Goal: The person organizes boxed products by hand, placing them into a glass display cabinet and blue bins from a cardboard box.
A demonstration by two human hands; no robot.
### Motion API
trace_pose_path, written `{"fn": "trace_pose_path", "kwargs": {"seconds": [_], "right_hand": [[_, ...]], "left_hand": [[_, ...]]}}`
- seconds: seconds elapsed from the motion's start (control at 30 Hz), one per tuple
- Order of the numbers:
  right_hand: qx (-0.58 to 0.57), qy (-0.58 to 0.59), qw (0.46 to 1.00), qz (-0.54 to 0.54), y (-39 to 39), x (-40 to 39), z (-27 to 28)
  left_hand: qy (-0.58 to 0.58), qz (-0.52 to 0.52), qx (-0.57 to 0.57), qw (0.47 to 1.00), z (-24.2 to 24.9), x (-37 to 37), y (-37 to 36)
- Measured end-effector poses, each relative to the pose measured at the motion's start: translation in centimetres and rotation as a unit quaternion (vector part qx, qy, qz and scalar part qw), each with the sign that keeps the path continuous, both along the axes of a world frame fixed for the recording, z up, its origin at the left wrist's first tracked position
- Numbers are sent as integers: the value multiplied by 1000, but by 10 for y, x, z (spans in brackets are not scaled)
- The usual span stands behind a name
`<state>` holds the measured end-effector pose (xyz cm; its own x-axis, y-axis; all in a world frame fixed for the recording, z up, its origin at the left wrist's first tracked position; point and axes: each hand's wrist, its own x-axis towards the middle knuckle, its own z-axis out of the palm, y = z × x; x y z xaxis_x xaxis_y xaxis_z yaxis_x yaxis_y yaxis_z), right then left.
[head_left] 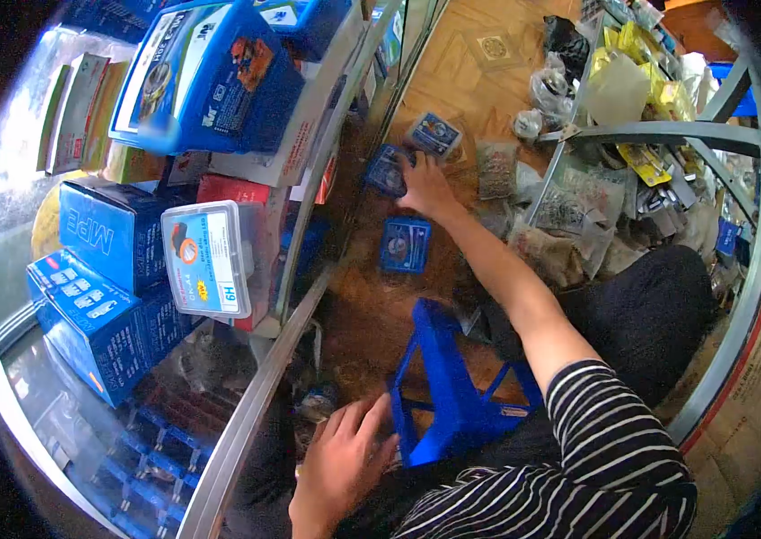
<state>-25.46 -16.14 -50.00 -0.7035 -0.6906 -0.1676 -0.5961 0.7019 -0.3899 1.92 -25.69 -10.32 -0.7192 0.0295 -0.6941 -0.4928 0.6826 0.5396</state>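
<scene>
My right hand (427,187) reaches out over the floor, its fingers curled on the right side of a small blue box (386,171). Just beyond it lies another blue box (435,135) with a picture on its top. Nearer to me, a third blue box (405,244) rests flat on the wooden floor. My left hand (343,460) is low in the view with its fingers apart, holding nothing that shows. Beside its fingertips stands a bright blue plastic frame (446,386) with slanting struts, close to my legs.
A glass case with a metal rail (250,422) runs along the left, carrying a blue tub (246,90), a clear plastic box (205,260) and blue cartons (97,296). To the right, bags of small parts (569,202) lie around a metal-framed glass shelf (659,133).
</scene>
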Motion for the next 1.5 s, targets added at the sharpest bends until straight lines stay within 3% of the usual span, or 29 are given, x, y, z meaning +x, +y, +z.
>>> {"fn": "trace_pose_path", "kwargs": {"seconds": [0.07, 0.1, 0.3, 0.4, 0.5, 0.6, 0.8, 0.9, 1.0, 1.03, 1.1, 1.13, 1.2, 1.23, 1.27, 1.3, 1.33, 1.4, 1.5], "right_hand": [[24, 15, 1000, -8, -10, -3, -52], [30, -58, 998, -18, -11, -7, -30], [22, 25, 999, 35, 21, -3, -118], [20, 5, 998, 53, 28, -18, -77], [-27, 121, 991, -53, 17, -53, -59], [134, 68, 985, -87, 24, -84, -79], [179, -30, 981, -73, 24, -110, -79], [26, -152, 937, -313, 25, -89, -42], [-298, -369, 800, -368, 60, -97, -63], [-362, -407, 727, -418, 61, -87, -39], [-478, -458, 630, -407, 69, -53, 44], [-523, -426, 638, -371, 77, -40, 53], [-596, -401, 582, -382, 69, -18, 101], [-614, -413, 510, -439, 60, 6, 156], [-677, -375, 517, -366, 54, 22, 211], [-685, -366, 564, -280, 46, 37, 278], [-665, -305, 632, -257, 45, 47, 320], [-691, -207, 656, -223, 24, 78, 442], [-603, -109, 779, -134, 8, 112, 552]], "left_hand": [[-5, -2, -21, 1000, -5, 3, -2], [-16, 7, -29, 999, -6, 4, -3], [-52, 33, -8, 998, -9, -8, -12], [-80, 40, 18, 996, -6, -18, -13], [-57, 48, 38, 997, -17, -8, -15], [-80, 58, 36, 994, -17, -20, -18], [-61, 29, 44, 997, -37, 1, -16], [-92, 41, 54, 993, -24, -14, -15], [-62, 29, 11, 998, -17, -4, -9], [-59, 23, 0, 998, -11, -2, -7], [-4, 30, 0, 1000, -2, 4, -3], [28, 35, -5, 999, 2, 7, -1], [92, 26, 3, 995, 4, 13, 2], [112, 21, -2, 993, 9, 22, -2], [118, 9, -18, 993, 13, 29, -4], [129, 1, -35, 991, 11, 33, -2], [142, -4, -46, 989, 10, 38, 1], [169, -12, -77, 982, 8, 46, 7], [260, -5, -81, 962, 6, 61, 18]]}}
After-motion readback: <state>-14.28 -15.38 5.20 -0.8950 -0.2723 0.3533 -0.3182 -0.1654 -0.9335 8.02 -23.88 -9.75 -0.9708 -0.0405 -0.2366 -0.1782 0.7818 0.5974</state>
